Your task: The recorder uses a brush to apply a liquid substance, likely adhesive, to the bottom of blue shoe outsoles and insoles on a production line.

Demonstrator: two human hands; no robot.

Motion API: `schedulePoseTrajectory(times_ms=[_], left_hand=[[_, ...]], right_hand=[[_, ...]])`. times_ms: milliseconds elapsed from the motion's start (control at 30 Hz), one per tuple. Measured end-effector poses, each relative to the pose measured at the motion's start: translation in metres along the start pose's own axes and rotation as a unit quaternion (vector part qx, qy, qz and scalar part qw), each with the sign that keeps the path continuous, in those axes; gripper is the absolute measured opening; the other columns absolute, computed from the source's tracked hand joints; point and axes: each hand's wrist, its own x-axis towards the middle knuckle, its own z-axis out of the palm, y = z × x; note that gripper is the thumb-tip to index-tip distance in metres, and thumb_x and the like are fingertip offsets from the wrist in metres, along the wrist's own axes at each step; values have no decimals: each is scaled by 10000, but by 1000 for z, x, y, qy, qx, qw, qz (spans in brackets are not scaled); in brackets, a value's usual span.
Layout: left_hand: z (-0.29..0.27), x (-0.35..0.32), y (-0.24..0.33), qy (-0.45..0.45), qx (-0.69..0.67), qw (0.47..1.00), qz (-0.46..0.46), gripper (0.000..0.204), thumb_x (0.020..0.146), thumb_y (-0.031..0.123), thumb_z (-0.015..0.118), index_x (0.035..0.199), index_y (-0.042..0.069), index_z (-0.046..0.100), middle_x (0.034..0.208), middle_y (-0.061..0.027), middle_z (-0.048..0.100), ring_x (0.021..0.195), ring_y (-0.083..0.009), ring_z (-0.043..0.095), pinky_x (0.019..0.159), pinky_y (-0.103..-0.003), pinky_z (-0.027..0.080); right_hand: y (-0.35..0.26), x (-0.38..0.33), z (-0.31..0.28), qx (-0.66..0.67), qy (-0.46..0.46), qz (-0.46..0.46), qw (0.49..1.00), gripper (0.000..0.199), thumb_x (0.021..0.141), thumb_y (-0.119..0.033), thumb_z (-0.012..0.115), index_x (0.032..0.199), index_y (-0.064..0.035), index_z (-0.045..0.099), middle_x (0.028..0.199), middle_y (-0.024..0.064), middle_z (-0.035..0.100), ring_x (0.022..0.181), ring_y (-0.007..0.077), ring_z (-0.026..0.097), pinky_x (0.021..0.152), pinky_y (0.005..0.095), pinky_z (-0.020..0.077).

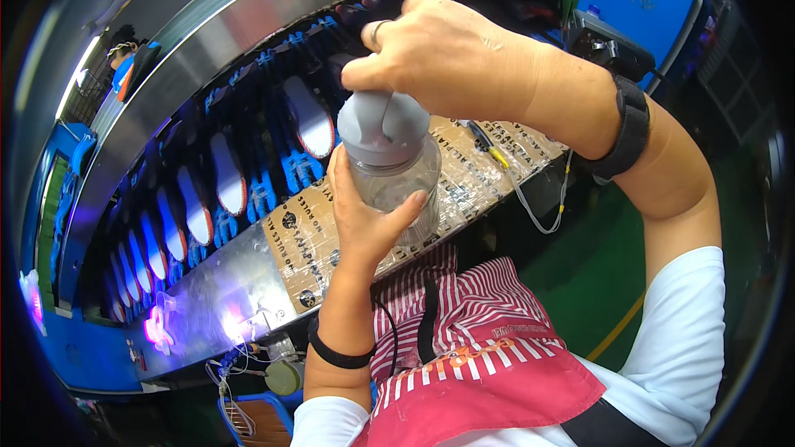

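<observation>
A clear bottle (418, 182) with a rounded grey lid (364, 128) stands upright in front of me, above the near edge of the work ledge. My left hand (362, 219) is wrapped round the bottle's body, its thumb across the near side. Over the top, my right hand (443, 58) is closed at the lid with its fingers bent. What those fingertips grip on the lid is partly hidden behind the hand. The lid sits on the bottle.
Shoe soles (228, 174) stand in a row along blue holders beyond the ledge. Printed brown cardboard (298, 236) covers part of the metal ledge (248, 285). A yellow-and-black pen-like tool (494, 151) with a pale cable lies to the right. A stool (257, 415) is at lower left.
</observation>
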Motion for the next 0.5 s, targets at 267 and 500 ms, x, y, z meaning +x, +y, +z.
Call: schedulePoseTrajectory(times_ms=[267, 500], left_hand=[[-3, -2, -6, -10, -67, 998, -11, 984, 544, 296, 796, 1309, -25, 266, 1277, -207, 356, 1200, -313, 362, 1006, -389, 290], [-16, 0, 13, -1, 40, 999, -30, 1051, 538, 318, 811, 1339, -28, 225, 1290, -221, 353, 1192, -332, 368, 1017, -401, 273]], right_hand=[[11, -9, -9, 15, -48, 114, 992, 342, 649, 1, 608, 973, -90, 546, 789, 122, 639, 786, 298, 628, 644, 380, 493], [55, -69, 16, 253, 197, 264, 910, 188, 791, -65, 497, 963, -103, 563, 692, 131, 596, 605, 236, 587, 532, 350, 444]])
